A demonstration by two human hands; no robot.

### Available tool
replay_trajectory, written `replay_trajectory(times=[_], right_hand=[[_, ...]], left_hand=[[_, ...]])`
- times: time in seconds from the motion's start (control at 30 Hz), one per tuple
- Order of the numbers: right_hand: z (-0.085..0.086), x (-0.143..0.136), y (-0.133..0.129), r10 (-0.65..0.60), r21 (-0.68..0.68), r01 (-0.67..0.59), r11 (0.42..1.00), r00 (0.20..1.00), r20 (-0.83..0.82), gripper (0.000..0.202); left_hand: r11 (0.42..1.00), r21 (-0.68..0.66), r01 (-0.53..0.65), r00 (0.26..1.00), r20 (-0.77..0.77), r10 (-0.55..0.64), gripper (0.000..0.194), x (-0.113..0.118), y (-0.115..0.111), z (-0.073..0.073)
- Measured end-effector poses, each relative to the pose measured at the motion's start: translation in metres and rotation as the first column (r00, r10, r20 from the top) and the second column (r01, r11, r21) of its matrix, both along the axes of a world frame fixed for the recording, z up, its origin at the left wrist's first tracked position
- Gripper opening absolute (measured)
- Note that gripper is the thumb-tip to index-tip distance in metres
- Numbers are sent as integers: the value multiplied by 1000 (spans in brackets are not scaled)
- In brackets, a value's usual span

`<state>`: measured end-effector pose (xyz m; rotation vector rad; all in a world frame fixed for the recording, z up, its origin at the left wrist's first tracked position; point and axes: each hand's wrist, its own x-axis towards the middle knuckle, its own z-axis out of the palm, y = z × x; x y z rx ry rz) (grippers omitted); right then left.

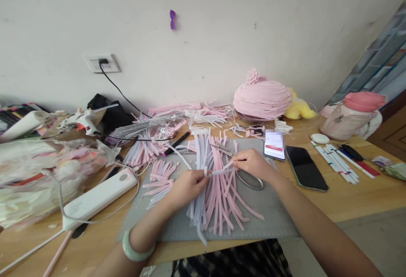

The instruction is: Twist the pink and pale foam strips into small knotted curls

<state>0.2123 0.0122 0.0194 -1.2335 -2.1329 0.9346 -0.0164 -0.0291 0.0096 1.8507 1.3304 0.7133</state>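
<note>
Above the grey cutting mat [272, 209], a pale lavender-white pipe cleaner [222, 170] is stretched between my two hands. My left hand [188, 186] pinches one end, beside a bundle of pale lavender pipe cleaners [198, 207]. At the other end, my right hand [252, 163] is closed on it with thumb and fingers. Pink pipe cleaners [218, 209] lie fanned out beneath, right of the lavender ones. Scissors [250, 180] rest partly under my right hand. Short bent pink and lavender pieces [161, 179] lie at the mat's left.
A white power strip [100, 198] with cables and plastic bags [47, 175] lie left. Behind are a glue gun [85, 120], more pipe cleaners [146, 150] and a pink dome-shaped piece [263, 97]. Two phones [306, 169], markers [334, 163] and a pink-lidded jug [349, 116] are right.
</note>
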Motion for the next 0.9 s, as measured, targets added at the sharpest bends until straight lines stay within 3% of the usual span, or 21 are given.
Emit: replay_trajectory(times=[0.1, 0.17, 0.33, 0.47, 0.6, 0.67, 0.73, 0.83, 0.9], right_hand=[[3, 1, -1, 46, -10, -46, 999, 997, -57, 33], [4, 0, -1, 38, -48, -43, 998, 994, -103, 35], [5, -7, -6, 83, -154, -111, 982, 981, -177, 36], [3, -15, -9, 167, -110, -184, 977, 975, -146, 41], [-3, -18, -6, 118, -166, -135, 977, 987, -110, 41], [-5, -17, -5, 80, -193, -102, 976, 990, -117, 35], [-6, -16, -3, 52, -204, -78, 976, 990, -133, 26], [-5, -13, -2, 24, -243, -59, 968, 989, -148, 21], [-3, -9, -1, 34, -259, -71, 963, 989, -145, 23]], left_hand=[[996, 56, -75, 997, 1, 75, 31, -2, 5, -3], [982, 54, -181, 979, 110, 174, 33, -3, 7, -2], [937, -107, -332, 843, 411, 346, 35, 1, 4, -2], [921, -292, -258, 698, 602, 387, 35, 7, 0, -2], [929, -362, -80, 610, 720, 332, 31, 9, -4, -1], [932, -362, 0, 630, 724, 281, 32, 8, -6, -1], [934, -345, 93, 703, 687, 183, 33, 6, -8, -1], [908, -325, 263, 841, 539, -50, 35, 2, -10, 2], [884, -315, 346, 893, 399, -208, 35, -1, -10, 8]])
